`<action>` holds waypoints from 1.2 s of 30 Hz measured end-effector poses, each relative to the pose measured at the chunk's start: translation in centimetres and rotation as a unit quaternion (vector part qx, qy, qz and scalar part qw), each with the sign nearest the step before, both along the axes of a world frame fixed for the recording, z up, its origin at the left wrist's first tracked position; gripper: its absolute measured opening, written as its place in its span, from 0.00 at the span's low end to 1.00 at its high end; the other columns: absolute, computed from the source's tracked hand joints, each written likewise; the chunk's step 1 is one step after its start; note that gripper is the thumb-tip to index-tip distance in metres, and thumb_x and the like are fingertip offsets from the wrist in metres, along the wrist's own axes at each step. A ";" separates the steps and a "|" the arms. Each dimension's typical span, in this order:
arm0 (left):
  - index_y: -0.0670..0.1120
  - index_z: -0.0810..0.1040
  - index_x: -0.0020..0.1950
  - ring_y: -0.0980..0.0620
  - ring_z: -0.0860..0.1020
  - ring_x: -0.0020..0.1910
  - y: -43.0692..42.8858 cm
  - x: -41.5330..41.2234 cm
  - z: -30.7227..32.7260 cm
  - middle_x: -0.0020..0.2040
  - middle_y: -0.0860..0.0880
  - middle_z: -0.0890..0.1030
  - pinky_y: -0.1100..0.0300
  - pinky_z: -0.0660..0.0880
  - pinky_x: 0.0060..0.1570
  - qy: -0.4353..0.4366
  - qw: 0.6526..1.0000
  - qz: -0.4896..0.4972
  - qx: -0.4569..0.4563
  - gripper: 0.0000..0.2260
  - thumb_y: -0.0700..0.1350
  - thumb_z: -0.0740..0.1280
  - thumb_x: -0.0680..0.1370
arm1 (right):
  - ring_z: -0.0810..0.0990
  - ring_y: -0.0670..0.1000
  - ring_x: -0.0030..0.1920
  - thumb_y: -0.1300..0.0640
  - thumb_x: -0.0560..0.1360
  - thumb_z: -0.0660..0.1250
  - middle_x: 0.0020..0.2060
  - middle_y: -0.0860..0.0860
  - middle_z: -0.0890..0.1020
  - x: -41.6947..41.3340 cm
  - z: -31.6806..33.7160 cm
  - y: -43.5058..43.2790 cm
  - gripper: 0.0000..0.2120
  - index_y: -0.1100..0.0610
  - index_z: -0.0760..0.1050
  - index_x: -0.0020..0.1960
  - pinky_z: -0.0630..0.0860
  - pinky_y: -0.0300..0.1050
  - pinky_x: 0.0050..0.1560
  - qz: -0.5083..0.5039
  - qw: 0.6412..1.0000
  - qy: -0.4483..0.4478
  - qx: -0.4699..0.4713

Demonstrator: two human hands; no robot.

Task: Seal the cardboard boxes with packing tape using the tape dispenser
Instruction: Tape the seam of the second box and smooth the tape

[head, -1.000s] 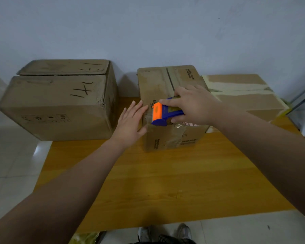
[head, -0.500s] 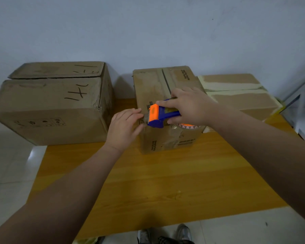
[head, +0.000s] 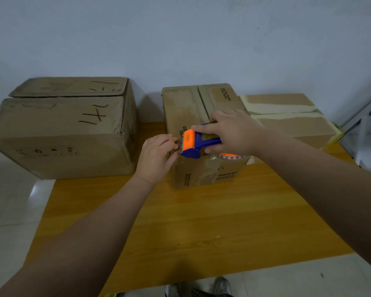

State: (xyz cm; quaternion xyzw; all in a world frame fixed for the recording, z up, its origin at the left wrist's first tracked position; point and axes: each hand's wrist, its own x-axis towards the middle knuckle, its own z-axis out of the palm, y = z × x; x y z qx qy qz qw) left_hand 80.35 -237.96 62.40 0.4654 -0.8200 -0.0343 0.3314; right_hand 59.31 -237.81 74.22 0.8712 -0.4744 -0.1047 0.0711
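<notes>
Your right hand (head: 234,133) has its fingers (head: 204,127) wrapped round the blue body of the tape dispenser (head: 193,144), which sits at the near top edge of the middle cardboard box (head: 184,108) on the tabletop (head: 201,221), its orange head pointing left. The fingers of your left hand (head: 156,156) are curled just beside that head. Whether they pinch any tape cannot be told.

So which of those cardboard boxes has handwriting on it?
The large brown cardboard box at far left: only it carries black marker scrawls.
</notes>
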 end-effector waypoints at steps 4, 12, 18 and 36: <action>0.41 0.82 0.46 0.44 0.80 0.53 0.3 0.7 0.2 0.48 0.43 0.82 0.51 0.74 0.53 0.005 0.999 -0.038 -0.017 0.05 0.41 0.70 0.72 | 0.69 0.54 0.61 0.36 0.76 0.57 0.62 0.52 0.69 0.1 0.0 0.0 0.32 0.40 0.51 0.76 0.64 0.48 0.60 0.004 1.000 0.004 -0.005; 0.44 0.61 0.75 0.47 0.58 0.75 -0.4 0.0 0.0 0.75 0.46 0.63 0.55 0.52 0.72 -0.100 0.991 -0.007 0.086 0.29 0.48 0.67 0.77 | 0.68 0.55 0.63 0.31 0.73 0.57 0.66 0.53 0.68 0.0 0.5 0.0 0.36 0.40 0.50 0.76 0.64 0.49 0.62 0.028 0.999 0.043 -0.017; 0.45 0.60 0.75 0.47 0.60 0.74 -0.7 0.4 0.2 0.75 0.48 0.61 0.54 0.51 0.72 -0.140 0.987 0.003 0.076 0.27 0.49 0.65 0.78 | 0.68 0.55 0.64 0.33 0.74 0.57 0.66 0.54 0.68 -0.6 2.4 -0.7 0.35 0.40 0.49 0.77 0.65 0.49 0.61 0.091 0.990 0.090 -0.057; 0.47 0.57 0.76 0.56 0.52 0.74 -0.9 0.1 0.9 0.74 0.54 0.55 0.61 0.44 0.71 -0.159 0.981 0.035 0.101 0.27 0.50 0.63 0.79 | 0.71 0.54 0.60 0.35 0.76 0.59 0.63 0.52 0.71 -6.5 3.5 -3.2 0.29 0.40 0.58 0.74 0.67 0.48 0.57 0.066 0.982 0.173 -0.024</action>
